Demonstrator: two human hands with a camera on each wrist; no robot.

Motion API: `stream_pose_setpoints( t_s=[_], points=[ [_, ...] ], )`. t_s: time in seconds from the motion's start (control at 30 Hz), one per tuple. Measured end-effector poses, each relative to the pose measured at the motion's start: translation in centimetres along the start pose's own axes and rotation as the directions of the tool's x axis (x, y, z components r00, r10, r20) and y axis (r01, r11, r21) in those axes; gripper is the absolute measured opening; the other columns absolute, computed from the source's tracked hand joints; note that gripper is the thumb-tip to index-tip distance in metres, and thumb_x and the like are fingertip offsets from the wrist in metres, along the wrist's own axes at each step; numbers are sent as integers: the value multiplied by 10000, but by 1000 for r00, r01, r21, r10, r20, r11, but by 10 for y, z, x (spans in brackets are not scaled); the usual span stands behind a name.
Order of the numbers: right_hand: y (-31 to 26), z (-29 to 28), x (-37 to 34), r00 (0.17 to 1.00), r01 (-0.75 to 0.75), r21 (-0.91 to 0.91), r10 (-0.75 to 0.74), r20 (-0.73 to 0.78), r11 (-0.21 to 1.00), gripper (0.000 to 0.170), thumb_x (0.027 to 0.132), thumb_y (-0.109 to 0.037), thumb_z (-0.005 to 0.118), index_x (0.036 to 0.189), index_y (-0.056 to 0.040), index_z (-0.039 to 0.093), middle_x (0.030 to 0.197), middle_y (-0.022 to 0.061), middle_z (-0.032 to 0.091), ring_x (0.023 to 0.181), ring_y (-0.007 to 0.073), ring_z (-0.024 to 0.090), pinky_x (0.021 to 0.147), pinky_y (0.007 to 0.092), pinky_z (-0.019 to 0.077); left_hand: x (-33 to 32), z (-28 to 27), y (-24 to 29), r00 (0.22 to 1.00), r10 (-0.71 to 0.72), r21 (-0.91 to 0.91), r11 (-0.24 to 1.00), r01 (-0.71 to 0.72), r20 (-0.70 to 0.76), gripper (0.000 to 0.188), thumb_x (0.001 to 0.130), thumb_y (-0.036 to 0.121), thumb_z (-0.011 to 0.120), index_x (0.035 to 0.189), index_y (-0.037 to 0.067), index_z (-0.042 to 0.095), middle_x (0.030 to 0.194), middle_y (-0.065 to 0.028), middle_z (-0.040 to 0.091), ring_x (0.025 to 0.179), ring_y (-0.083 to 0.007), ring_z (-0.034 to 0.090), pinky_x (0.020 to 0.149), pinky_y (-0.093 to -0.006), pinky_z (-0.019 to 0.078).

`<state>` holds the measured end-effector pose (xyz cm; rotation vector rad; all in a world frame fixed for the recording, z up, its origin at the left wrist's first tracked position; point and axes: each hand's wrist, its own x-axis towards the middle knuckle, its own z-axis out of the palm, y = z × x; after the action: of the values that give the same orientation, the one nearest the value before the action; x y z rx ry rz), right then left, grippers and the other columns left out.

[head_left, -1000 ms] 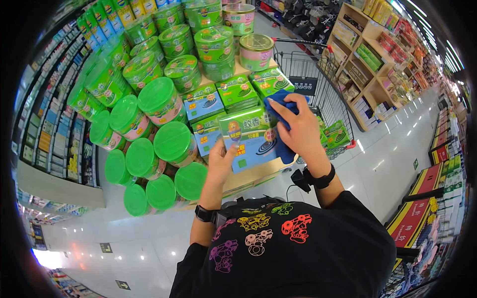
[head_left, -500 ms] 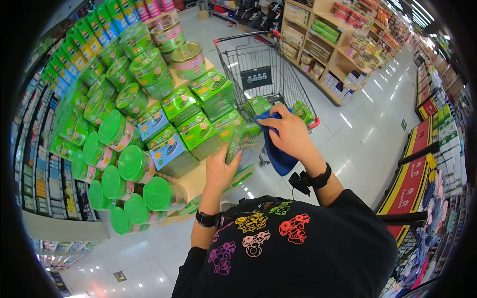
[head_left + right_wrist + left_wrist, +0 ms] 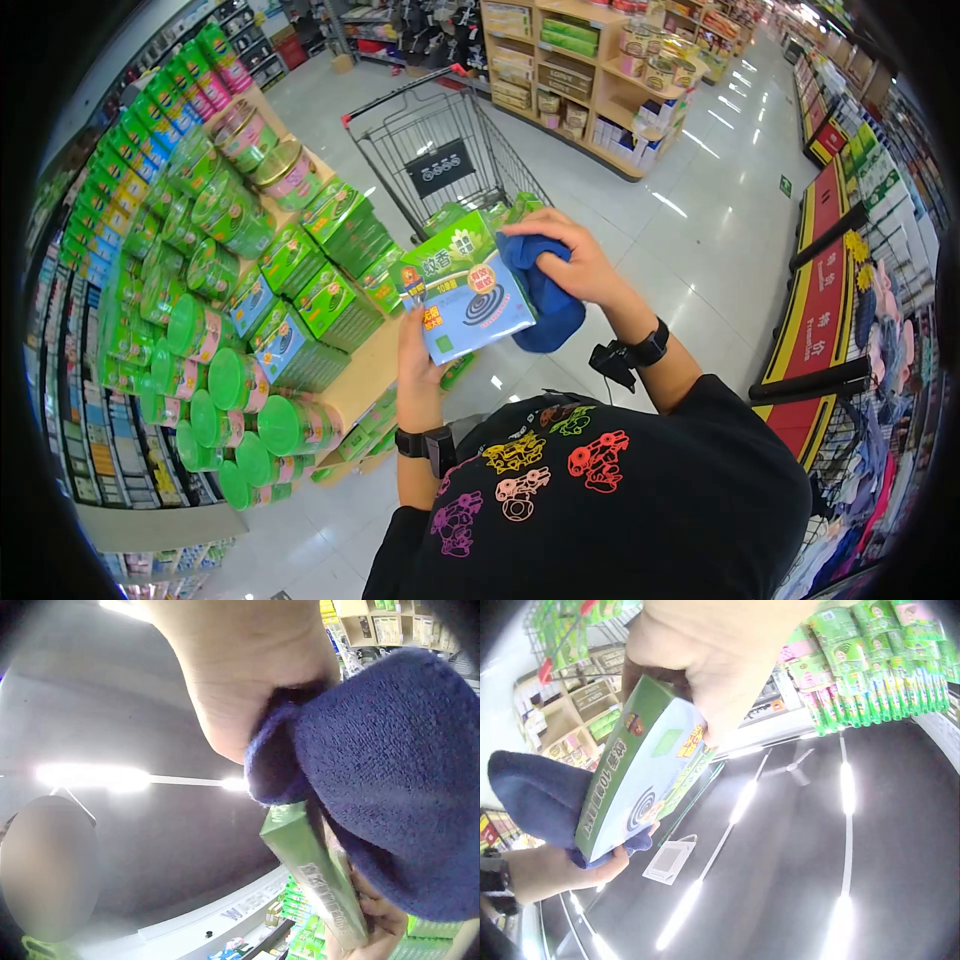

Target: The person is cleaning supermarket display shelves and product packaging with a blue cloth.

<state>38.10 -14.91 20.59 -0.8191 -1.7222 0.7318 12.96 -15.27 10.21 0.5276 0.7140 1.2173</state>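
My left hand (image 3: 418, 352) grips a green-and-blue box of mosquito coils (image 3: 468, 290) by its left edge, thumb on the front. The box is tilted, its printed front with a dark coil facing up in the head view. My right hand (image 3: 580, 262) pinches a dark blue cloth (image 3: 552, 318) against the box's right edge. In the left wrist view, the cloth (image 3: 544, 799) wraps the far end of the box (image 3: 649, 776). Seen from the right wrist, the cloth (image 3: 397, 765) covers part of the box's green side (image 3: 319, 874).
To the left, a display table (image 3: 365, 375) bears stacked coil boxes (image 3: 300, 350) and green-lidded tubs (image 3: 295, 425). A shopping cart (image 3: 440, 160) with green packs stands ahead. Wooden shelves (image 3: 590, 90) rise beyond it, and red promotion signs (image 3: 815, 310) line the right.
The box has gone from over the stacked boxes to beside the table, turning edge-on and then front face up again. The cloth stays in my right hand. The head view has swung right.
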Motion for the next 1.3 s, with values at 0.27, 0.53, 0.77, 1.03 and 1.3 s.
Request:
stream_pose_setpoints(
  t_s=[0.27, 0.53, 0.77, 1.03, 1.3],
  points=[
    [-15, -31, -23, 1000, -5, 20, 5, 16, 1000, 289, 640, -58, 618, 927, -45, 588, 932, 79, 569, 857, 203, 556, 781, 317, 439, 17, 35, -29, 984, -175, -161, 970, 180, 45, 446, 928, 371, 382, 1186, 19, 471, 1126, -156, 576, 1001, -291, 578, 887, -457, 459],
    [15, -39, -13, 938, -141, -223, 58, -342, 965, 308, 642, -50, 614, 948, -31, 581, 909, 83, 569, 828, 180, 559, 759, 292, 446, 63, 28, -44, 949, -281, -78, 953, 294, 144, 443, 931, 373, 383, 1191, 25, 472, 1126, -146, 578, 981, -281, 588, 847, -436, 483],
    [87, -16, 2, 727, -259, 807, 657, -199, 531, 412, 898, -185, 517, 1270, -65, 387, 1159, 72, 502, 1043, 149, 511, 881, 274, 446, 136, 62, -60, 885, -392, -119, 895, 430, 253, 389, 943, 306, 388, 1194, 19, 465, 1127, -147, 575, 992, -254, 580, 850, -386, 479],
    [138, -36, 68, 713, -235, 867, 684, -153, 439, 281, 891, -119, 509, 1166, -101, 449, 1044, 71, 549, 850, 138, 593, 733, 287, 522, 233, 86, -55, 938, -258, 282, 941, 190, 232, 368, 959, 270, 361, 1212, 24, 467, 1121, -108, 570, 1000, -214, 567, 854, -334, 470],
    [199, -20, 97, 937, -255, -328, 150, -314, 910, 460, 695, -31, 586, 1134, -23, 451, 1091, 178, 451, 1021, 341, 475, 886, 376, 390, 268, 86, -52, 889, -349, -135, 906, 401, 295, 361, 953, 275, 371, 1192, 29, 485, 1104, -110, 578, 977, -214, 574, 846, -327, 473]
  ],
)
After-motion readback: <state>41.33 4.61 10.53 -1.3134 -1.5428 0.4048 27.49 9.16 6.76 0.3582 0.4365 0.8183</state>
